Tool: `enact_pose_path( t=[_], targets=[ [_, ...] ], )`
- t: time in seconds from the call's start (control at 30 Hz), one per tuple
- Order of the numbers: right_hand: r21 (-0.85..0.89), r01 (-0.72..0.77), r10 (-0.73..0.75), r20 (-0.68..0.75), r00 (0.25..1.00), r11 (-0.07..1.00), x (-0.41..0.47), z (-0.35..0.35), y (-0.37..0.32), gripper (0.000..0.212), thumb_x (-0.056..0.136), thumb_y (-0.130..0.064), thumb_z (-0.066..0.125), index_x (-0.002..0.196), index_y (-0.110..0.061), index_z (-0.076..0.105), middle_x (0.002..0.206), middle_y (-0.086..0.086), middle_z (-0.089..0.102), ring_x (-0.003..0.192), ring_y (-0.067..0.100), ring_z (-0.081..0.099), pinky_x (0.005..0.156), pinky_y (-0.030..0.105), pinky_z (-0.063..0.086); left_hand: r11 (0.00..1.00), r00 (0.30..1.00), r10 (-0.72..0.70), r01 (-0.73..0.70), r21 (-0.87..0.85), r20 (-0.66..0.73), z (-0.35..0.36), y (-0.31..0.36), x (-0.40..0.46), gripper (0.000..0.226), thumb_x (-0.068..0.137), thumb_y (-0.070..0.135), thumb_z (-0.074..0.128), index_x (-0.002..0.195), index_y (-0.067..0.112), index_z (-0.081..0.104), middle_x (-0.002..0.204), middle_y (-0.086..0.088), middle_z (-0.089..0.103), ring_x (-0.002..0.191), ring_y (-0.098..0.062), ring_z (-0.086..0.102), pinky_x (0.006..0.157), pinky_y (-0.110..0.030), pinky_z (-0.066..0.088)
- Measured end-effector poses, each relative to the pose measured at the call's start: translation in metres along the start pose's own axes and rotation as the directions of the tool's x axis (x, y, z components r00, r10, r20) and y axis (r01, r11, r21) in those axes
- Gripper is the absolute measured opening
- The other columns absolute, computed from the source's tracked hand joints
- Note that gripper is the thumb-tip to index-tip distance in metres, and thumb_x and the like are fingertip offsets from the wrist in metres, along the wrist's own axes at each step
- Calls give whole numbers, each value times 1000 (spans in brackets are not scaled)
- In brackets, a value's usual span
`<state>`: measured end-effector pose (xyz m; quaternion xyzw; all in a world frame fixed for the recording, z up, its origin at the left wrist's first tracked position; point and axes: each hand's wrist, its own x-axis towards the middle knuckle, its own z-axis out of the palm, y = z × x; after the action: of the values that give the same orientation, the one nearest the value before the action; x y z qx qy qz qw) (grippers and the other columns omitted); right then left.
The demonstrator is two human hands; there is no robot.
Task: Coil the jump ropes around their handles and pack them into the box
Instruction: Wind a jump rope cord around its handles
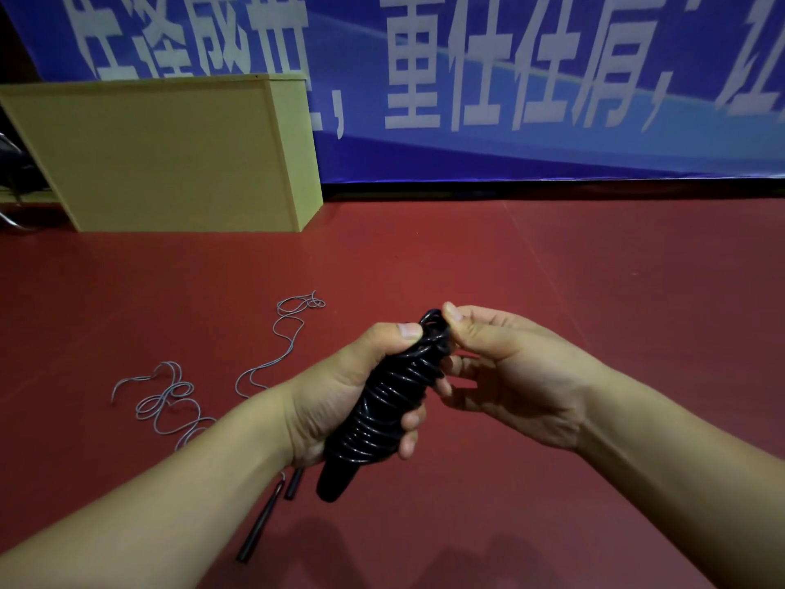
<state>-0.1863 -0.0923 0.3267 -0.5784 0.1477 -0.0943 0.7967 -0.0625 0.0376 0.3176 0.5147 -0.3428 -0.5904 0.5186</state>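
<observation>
My left hand [340, 397] is wrapped tight round the black rope [384, 401], coiled thick over its handles, thumb pressing near the top, and I hold it in the air above the red floor [552, 291]. My right hand [514, 376] pinches the top loop between thumb and forefinger. On the floor to the left the grey rope [272, 354] lies loose in tangles, its dark handles [263, 520] just below my left wrist. The yellow box [161, 155] stands well back on the left, against the blue banner [509, 99].

left hand [340, 397] fingers curled in grip; right hand [509, 376] thumb, forefinger pinching.
</observation>
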Motion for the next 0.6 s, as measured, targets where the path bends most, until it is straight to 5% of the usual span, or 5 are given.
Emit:
enact_pose_path(
  t=[0.1, 0.23, 0.6],
  targets=[
    [-180, 165, -181, -76, 981, 970, 3, 0, 4, 23, 92, -32, 59, 79, -13, 59, 67, 4, 56, 62, 18, 53, 68, 34, 45, 998, 998, 45, -43, 50, -42, 0, -2, 2, 45, 69, 59, 56, 74, 18, 74, 57, -5, 57, 48, -22, 55, 51, -24, 48],
    [-558, 310, -472, -169, 865, 770, 6, -1, 9, 27, 91, -34, 62, 75, -12, 63, 57, 0, 61, 55, 11, 55, 58, 29, 45, 977, 972, 149, -115, 182, -183, -5, -7, 5, 47, 65, 62, 62, 76, 17, 70, 62, -13, 57, 55, -29, 58, 59, -31, 49],
    [-398, 372, -457, -141, 878, 839, 9, 0, 8, 25, 84, -35, 64, 86, -10, 67, 65, 0, 66, 60, 11, 59, 58, 25, 47, 953, 923, 254, -188, 235, -290, -7, -6, 8, 60, 64, 64, 61, 84, 9, 69, 64, -14, 59, 54, -28, 59, 52, -27, 49]
  ],
)
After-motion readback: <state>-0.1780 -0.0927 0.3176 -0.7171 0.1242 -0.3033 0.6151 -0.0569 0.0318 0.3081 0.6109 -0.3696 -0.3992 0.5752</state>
